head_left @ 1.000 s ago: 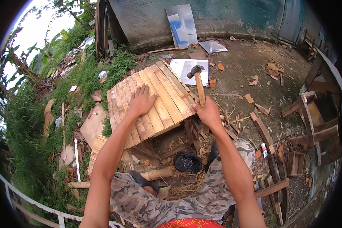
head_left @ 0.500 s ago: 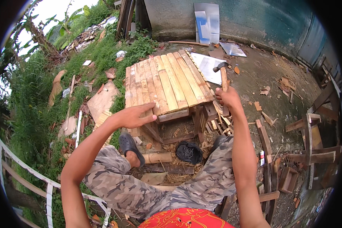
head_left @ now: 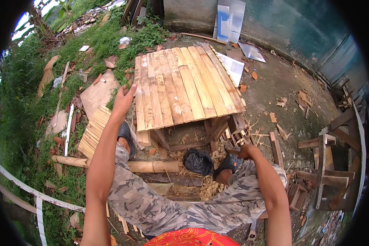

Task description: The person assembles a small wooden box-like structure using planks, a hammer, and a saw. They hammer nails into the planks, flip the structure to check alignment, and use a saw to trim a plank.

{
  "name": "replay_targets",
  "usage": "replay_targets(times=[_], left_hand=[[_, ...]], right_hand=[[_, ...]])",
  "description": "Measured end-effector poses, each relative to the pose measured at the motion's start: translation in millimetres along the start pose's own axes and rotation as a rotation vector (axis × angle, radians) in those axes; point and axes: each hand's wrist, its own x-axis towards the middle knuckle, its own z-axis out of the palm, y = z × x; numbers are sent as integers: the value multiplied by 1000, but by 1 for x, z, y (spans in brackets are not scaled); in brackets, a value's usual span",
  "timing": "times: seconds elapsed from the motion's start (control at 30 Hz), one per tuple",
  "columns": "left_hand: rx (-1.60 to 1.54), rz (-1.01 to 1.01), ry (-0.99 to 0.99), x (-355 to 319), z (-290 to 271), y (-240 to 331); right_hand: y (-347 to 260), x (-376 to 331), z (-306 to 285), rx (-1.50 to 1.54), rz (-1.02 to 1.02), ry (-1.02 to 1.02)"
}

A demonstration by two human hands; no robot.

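The table (head_left: 184, 88) top is pale, matt bamboo slats, rough-split. A glossy black plastic bag (head_left: 198, 161) lies below on dry straw (head_left: 201, 189).

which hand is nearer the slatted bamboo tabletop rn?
Left. The left hand is raised at the left edge of the slatted bamboo tabletop, fingertips at or just beside the outer slat. The right hand is down below its near right corner, by the leg frame, apart from it.

outdoor backyard carpentry spot, not a proper workshop: bare dirt ground (head_left: 274, 86) littered with wood offcuts (head_left: 281, 102), half-built bamboo slat table (head_left: 184, 86), bamboo pole (head_left: 151, 166), unfinished wooden frames (head_left: 326, 164), weeds and grass (head_left: 24, 94) at the edge, stained concrete wall (head_left: 283, 24).
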Motion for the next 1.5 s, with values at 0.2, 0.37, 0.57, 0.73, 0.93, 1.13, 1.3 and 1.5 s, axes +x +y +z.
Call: replay_targets(times=[0.2,0.37,0.57,0.73,0.93,1.13,1.3,1.5], left_hand=[[-114,-114,-178,8,24,4],[-136,-137,-139,21,26,-1],[-478,-254,-317,51,25,-18],[-508,-302,-320,56,28,-14],[-445,-206,-287,67,28,-11],[-482,-246,-308,74,36,-12],[-561,-289,-304,74,38,-14],[-470,-176,-295,70,39,-23]], right_hand=[[-45,42,126,-421,-410,-156],[-88,47,173,-445,-154,-408],[-63,52,148,-362,-323,-313],[-2,78,-3,-293,-259,144],[-5,-15,-174,886,-332,717],[-89,-46,-218,1060,-434,591],[-103,-44,-222,832,-355,616],[-91,-54,-207,813,-416,644]])
